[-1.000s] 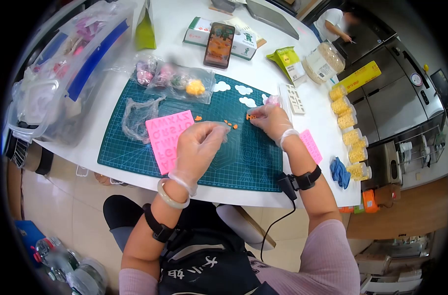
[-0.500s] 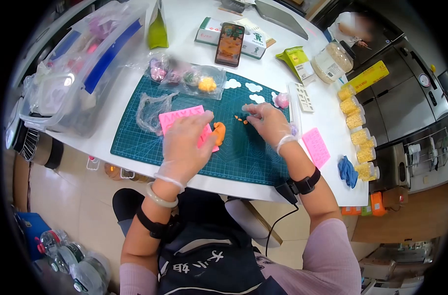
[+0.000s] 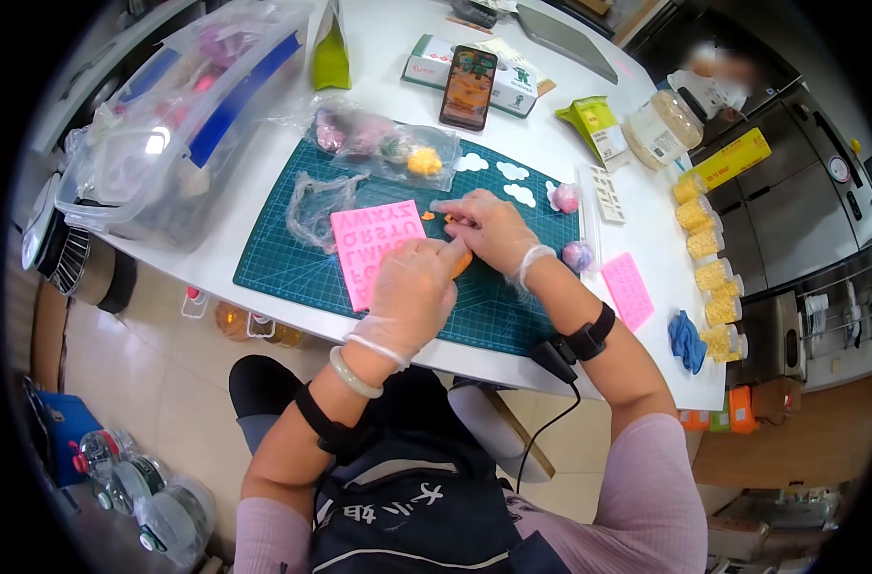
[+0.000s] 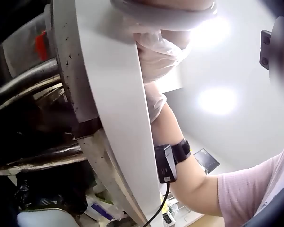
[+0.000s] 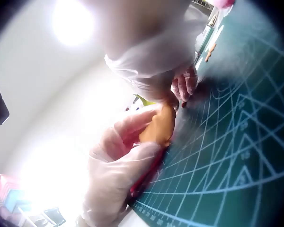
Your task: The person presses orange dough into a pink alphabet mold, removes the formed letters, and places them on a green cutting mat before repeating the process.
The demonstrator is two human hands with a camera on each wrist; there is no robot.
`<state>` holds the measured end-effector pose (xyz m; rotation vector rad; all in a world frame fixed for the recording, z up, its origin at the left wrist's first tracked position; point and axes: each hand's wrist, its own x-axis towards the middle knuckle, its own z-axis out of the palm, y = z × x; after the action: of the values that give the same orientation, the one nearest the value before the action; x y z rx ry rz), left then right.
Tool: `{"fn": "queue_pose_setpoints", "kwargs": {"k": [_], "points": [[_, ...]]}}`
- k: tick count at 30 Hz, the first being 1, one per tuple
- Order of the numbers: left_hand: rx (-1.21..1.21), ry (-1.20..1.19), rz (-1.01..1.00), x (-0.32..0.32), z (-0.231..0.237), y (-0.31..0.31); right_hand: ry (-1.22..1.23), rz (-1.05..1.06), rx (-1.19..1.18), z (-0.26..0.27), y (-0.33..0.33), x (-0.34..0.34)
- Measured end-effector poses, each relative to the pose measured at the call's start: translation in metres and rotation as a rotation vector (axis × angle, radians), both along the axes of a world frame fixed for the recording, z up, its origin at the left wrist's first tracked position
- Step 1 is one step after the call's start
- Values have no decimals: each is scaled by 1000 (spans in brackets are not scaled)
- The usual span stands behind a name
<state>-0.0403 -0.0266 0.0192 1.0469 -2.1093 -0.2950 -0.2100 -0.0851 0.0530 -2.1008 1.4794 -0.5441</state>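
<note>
My gloved left hand (image 3: 412,292) lies over the right part of a pink letter mold (image 3: 369,225), with orange dough (image 3: 463,264) in its grip. The right wrist view shows that dough (image 5: 161,125) pinched between thumb and fingers of the left hand (image 5: 118,163). Just beyond, my gloved right hand (image 3: 491,230) has its thumb and fingertips around a small orange piece (image 3: 448,218) on the green mat (image 3: 513,306); the fingers partly hide it. Another orange bit (image 3: 427,216) lies by the mold's upper right edge. The left wrist view hides the left fingertips.
White cloud shapes (image 3: 513,171) and a bagged yellow lump (image 3: 424,161) lie towards the mat's back. A phone (image 3: 469,88) leans on a glove box (image 3: 429,61). Plastic bin (image 3: 201,163) at left; second pink mold (image 3: 628,292) and blue cloth (image 3: 687,342) at right.
My left hand has come off the mold's middle towards the right and now grips the orange dough. The right hand has moved left from the orange letters to the small pieces beside the mold.
</note>
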Motion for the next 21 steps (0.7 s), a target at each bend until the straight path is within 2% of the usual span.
{"fn": "queue_pose_setpoints", "kwargs": {"k": [5, 7, 8, 10, 11, 13, 14, 16, 18, 20, 21], "points": [[33, 94, -50, 8, 0, 7, 3, 73, -28, -10, -18, 13], [129, 407, -69, 17, 1, 9, -51, 36, 5, -11, -19, 13], [129, 404, -68, 23, 3, 11, -55, 37, 5, -10, -19, 12], [339, 563, 75, 37, 10, 13, 135, 12, 25, -2, -16, 11], [335, 561, 73, 43, 6, 9, 133, 11, 21, 2, -13, 13], [326, 1011, 110, 54, -8, -1, 202, 83, -260, 7, -1, 20], [327, 1007, 101, 60, -11, -4, 172, 184, -310, 0, -9, 20], [441, 967, 157, 68, -13, -10, 208, 178, -249, 5, -6, 34], [444, 970, 128, 67, -11, -9, 316, 192, -189, 20, -5, 45], [449, 978, 106, 67, -7, -7, 313, 196, -180, 22, -11, 49], [514, 1056, 138, 68, -2, -6, 314, 207, -165, 23, -11, 51]]}}
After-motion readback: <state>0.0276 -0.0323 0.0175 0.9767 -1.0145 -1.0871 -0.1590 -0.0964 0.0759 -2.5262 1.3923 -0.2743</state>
